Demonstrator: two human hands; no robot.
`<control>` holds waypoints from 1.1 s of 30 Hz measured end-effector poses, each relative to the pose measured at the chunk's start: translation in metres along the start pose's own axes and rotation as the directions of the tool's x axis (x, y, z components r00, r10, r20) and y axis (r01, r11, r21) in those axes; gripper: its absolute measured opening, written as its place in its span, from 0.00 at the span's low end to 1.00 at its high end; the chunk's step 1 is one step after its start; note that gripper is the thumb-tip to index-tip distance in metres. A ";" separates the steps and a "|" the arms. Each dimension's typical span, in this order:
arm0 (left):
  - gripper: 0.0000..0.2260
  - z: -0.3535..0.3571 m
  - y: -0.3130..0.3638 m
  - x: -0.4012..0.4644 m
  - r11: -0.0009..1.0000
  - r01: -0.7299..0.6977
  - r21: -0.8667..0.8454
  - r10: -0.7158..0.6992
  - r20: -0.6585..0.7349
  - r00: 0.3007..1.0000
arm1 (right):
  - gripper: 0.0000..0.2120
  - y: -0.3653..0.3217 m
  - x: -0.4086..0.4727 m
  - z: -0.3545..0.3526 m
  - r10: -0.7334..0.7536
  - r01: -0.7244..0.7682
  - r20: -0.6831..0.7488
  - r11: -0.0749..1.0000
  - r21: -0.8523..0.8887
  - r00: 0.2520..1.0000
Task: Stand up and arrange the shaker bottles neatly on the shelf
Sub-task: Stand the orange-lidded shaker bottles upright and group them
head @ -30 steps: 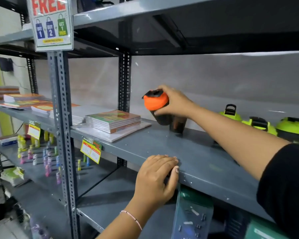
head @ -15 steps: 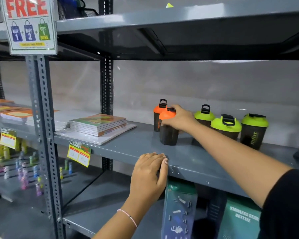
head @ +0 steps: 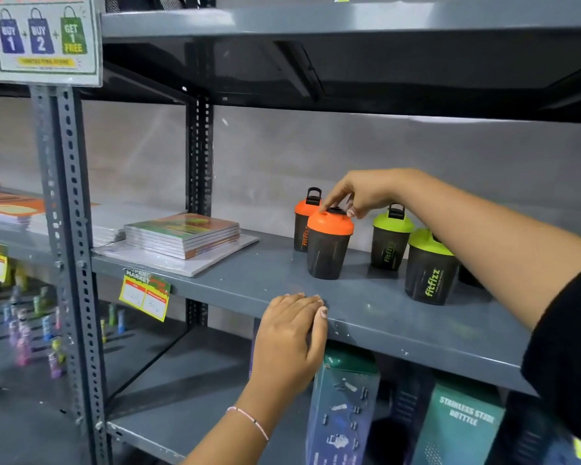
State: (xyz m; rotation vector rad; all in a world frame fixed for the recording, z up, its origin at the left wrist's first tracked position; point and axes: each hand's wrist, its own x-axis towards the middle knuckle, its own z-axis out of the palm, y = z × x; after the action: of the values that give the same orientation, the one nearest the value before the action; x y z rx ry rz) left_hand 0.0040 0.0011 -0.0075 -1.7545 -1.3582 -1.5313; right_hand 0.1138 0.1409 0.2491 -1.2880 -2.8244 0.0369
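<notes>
Now your right hand [head: 366, 193] pinches the orange lid of the front shaker bottle [head: 327, 245], upright on the shelf [head: 383, 317]; likely light, rigid, smooth plastic, while your left hand [head: 291, 337] rests flat, holding nothing.

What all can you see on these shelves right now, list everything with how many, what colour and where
Orange-lid shakers: two, dark bodies, mid shelf; front one upright, rear one behind it.
Green-lid shakers: two clear, dark bodies, right of the orange pair; rear, front. More may hide behind the arm.
Notebook stack: one, multicoloured covers, mid shelf, left side.
Price tag: one, yellow, on the shelf edge.
Promo sign: one, white, top left on the upright.
Boxes: two teal, lower shelf; one, one reading stainless bottle.
Small bottles: many, mixed colours, lower left.
Left hand: resting on the shelf edge.
Right hand: fingertips on the front orange lid.
</notes>
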 end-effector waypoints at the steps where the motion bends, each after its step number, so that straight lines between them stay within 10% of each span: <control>1: 0.14 0.001 -0.001 0.000 1.000 -0.006 -0.001 0.006 -0.004 1.000 | 0.27 -0.001 0.004 0.000 -0.011 0.011 -0.003 1.000 -0.016 1.000; 10: 0.12 0.003 -0.002 0.000 1.000 -0.028 -0.005 0.028 -0.042 0.999 | 0.19 -0.021 0.024 -0.002 0.053 -0.053 -0.014 0.999 0.006 0.999; 21: 0.13 0.003 -0.001 0.000 1.000 -0.020 -0.005 0.020 -0.042 0.999 | 0.02 -0.045 0.054 0.034 0.376 -0.474 -0.419 0.866 -0.157 0.826; 28: 0.13 -0.002 0.001 0.001 1.000 0.007 0.013 -0.007 -0.003 1.000 | 0.15 -0.047 0.053 0.034 0.414 -0.506 -0.393 0.846 -0.166 0.821; 33: 0.15 -0.015 0.000 0.001 1.000 -0.010 0.028 0.007 0.107 0.994 | 0.28 -0.059 -0.001 0.027 0.410 -0.377 -0.499 0.910 0.172 0.763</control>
State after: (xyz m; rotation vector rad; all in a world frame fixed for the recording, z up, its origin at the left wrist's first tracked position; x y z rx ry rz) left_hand -0.0037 -0.0110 -0.0020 -1.8459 -1.4143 -1.4246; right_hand 0.0693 0.1012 0.2239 -1.5657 -2.0451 -0.1886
